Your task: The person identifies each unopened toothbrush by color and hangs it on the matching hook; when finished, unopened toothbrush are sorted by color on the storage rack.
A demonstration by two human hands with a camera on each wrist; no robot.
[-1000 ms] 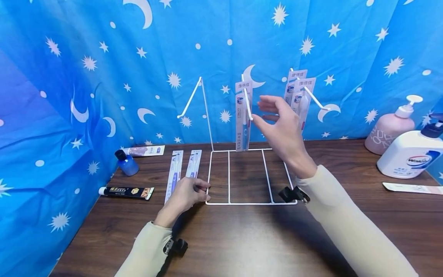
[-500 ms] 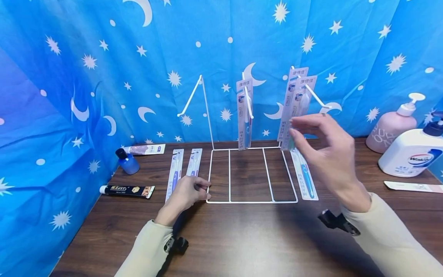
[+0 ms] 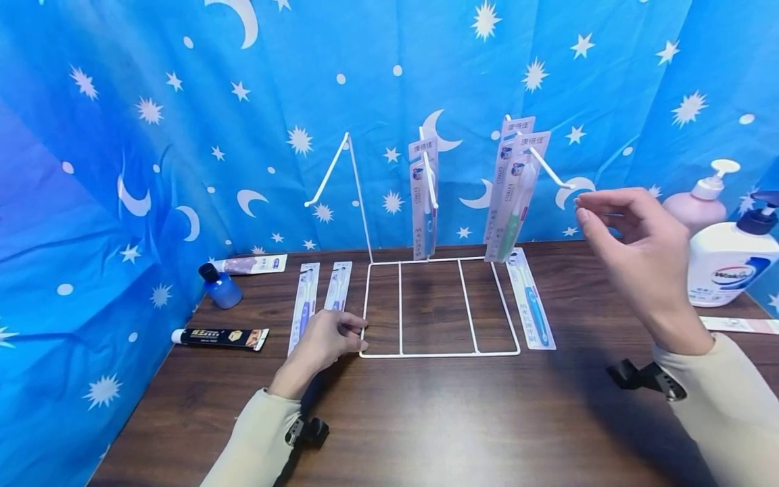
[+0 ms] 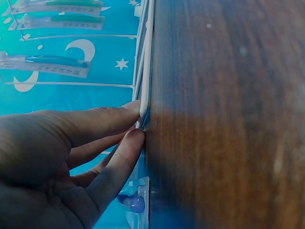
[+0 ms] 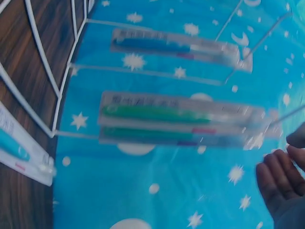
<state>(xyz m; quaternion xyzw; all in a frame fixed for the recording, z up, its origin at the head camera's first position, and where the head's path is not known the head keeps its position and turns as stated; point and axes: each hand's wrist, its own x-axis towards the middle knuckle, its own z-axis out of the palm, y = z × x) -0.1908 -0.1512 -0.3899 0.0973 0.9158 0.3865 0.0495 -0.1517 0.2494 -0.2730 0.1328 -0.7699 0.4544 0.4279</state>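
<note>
A white wire display rack (image 3: 438, 355) stands on the wooden table. My left hand (image 3: 322, 341) pinches the front left corner of its base between thumb and finger, plain in the left wrist view. Packaged toothbrushes hang from two of its arms: blue (image 3: 429, 226) in the middle, and a green pair (image 5: 157, 114) on the right arm. The left arm (image 3: 328, 169) carries nothing. My right hand (image 3: 648, 264) is raised right of the green pair, loosely curled, holding nothing. A blue packaged toothbrush (image 3: 531, 301) lies by the rack's right side; two purple ones (image 3: 305, 304) lie left, partly hidden by my hand.
At the left are a blue bottle (image 3: 223, 289), a black toothpaste tube (image 3: 220, 338) and a pale tube (image 3: 252, 264). Pump bottles, one white (image 3: 727, 267) and one pink (image 3: 694, 206), stand right, with a flat pale pack (image 3: 739, 325) before them. A blue curtain (image 3: 274, 81) hangs behind.
My right hand has moved from beside the middle toothbrush past the green pair to the right, uncovering the blue toothbrush on the table. The left hand stays on the rack corner.
</note>
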